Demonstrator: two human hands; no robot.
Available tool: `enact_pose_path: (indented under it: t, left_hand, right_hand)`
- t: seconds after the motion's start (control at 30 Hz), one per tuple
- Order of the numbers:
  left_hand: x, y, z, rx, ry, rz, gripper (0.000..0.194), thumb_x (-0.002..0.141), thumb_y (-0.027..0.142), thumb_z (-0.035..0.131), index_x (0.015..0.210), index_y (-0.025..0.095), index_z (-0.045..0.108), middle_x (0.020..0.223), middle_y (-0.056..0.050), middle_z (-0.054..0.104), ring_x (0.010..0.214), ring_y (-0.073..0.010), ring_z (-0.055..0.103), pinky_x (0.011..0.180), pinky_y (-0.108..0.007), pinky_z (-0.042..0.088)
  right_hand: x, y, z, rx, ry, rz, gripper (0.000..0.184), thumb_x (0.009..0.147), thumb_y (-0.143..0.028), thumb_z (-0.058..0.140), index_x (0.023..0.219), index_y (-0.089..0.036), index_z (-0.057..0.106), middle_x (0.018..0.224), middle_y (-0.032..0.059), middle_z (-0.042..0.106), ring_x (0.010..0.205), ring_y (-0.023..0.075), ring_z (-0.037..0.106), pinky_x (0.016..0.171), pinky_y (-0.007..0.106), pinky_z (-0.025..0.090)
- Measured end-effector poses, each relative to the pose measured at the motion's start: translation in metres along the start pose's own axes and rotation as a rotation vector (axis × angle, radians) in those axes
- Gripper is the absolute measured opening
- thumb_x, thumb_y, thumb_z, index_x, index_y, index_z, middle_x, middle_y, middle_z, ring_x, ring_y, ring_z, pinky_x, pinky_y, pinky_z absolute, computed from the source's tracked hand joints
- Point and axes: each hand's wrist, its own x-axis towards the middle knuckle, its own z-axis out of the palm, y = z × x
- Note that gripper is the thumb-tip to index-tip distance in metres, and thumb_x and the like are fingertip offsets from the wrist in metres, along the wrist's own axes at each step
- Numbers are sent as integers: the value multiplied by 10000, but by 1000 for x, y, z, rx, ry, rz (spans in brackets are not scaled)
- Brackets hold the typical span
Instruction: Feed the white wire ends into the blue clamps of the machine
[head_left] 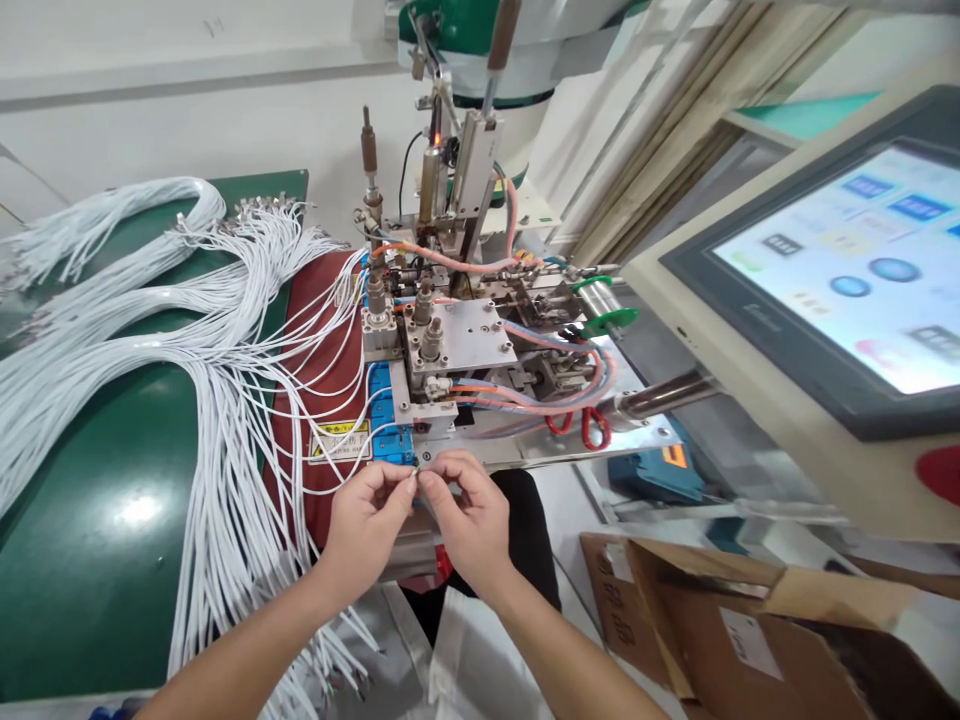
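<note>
My left hand [369, 522] and my right hand [469, 515] meet at the front corner of a bench machine [461, 340]. Thumbs and forefingers of both are pinched together around something tiny, mostly covered by the fingertips. Just beyond them runs a row of blue fixtures [382, 405] along the machine's left edge. Several white cables [330, 380] reach into these fixtures from the left. A yellow-and-white warning label [340, 442] sits on the dark red plate [300, 300] beside my left hand.
Bundles of white cables [142, 355] lie over a green table [105, 560], some hanging off its front edge. A solder wire spool [600, 305] is mounted on the machine. At right stand a touch screen [847, 270] and an open cardboard box [750, 640] below.
</note>
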Motion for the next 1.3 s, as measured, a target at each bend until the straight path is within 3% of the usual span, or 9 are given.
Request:
enact_pose_path:
  t: [0.27, 0.47, 0.53, 0.67, 0.73, 0.9, 1.03, 1.3]
  left_hand:
    - [2, 3, -6, 126, -83, 65, 135, 759, 239, 543, 744, 142, 635, 639, -8, 609, 554, -107, 528, 534, -209, 439]
    - [3, 11, -16, 494, -281, 268, 194, 742, 129, 497, 609, 178, 630, 605, 6, 588, 606, -116, 523, 578, -211, 401]
    - [2, 9, -15, 505, -242, 250, 179, 737, 137, 498, 604, 176, 610, 583, 15, 574, 575, -111, 512, 550, -205, 395]
    - [-1, 0, -7, 289, -42, 127, 113, 761, 222, 516, 712, 155, 594, 640, -3, 601, 585, -117, 538, 541, -203, 426]
    - [-3, -4, -3, 232, -1, 117, 125, 768, 243, 518, 727, 149, 589, 670, -14, 608, 613, -121, 549, 558, -207, 440]
    - [-1, -4, -3, 136, 25, 54, 142, 756, 279, 544, 741, 146, 589, 642, 0, 594, 548, -101, 529, 527, -196, 439]
    - [1, -2, -4, 127, -31, 35, 128, 745, 260, 551, 724, 144, 603, 633, 2, 596, 536, -98, 526, 509, -189, 430]
    - [0, -7, -1, 90, -14, 42, 135, 750, 267, 572, 766, 140, 614, 642, 6, 602, 546, -100, 560, 546, -206, 467]
  right_hand:
    - [17, -11, -17, -163, -219, -87, 120, 726, -139, 553, 618, -189, 541, 646, -2, 529, 611, 126, 503, 570, 239, 405]
    - [23, -21, -30, -388, -547, -226, 116, 719, -101, 526, 664, -190, 576, 687, 16, 555, 666, 144, 508, 609, 256, 388]
    - [20, -18, -25, -365, -491, -180, 121, 724, -115, 525, 640, -189, 570, 670, 13, 548, 650, 140, 502, 592, 251, 381]
    - [9, -8, -7, -88, -193, 73, 179, 744, -187, 526, 566, -186, 510, 589, -17, 486, 563, 117, 464, 531, 231, 375]
    - [4, -4, -1, -41, -125, 95, 175, 744, -191, 526, 570, -184, 508, 598, -18, 483, 568, 116, 460, 541, 235, 377]
    - [3, 0, -2, -61, -136, 22, 136, 738, -188, 538, 602, -183, 545, 647, -1, 515, 627, 131, 486, 597, 253, 395]
    - [11, 3, -6, 82, -147, 165, 63, 717, -231, 575, 706, -178, 609, 728, 21, 570, 678, 145, 535, 613, 258, 426]
    - [10, 5, -2, 422, -84, 466, 93, 614, -236, 680, 586, -168, 622, 617, -9, 599, 580, 113, 522, 601, 254, 433]
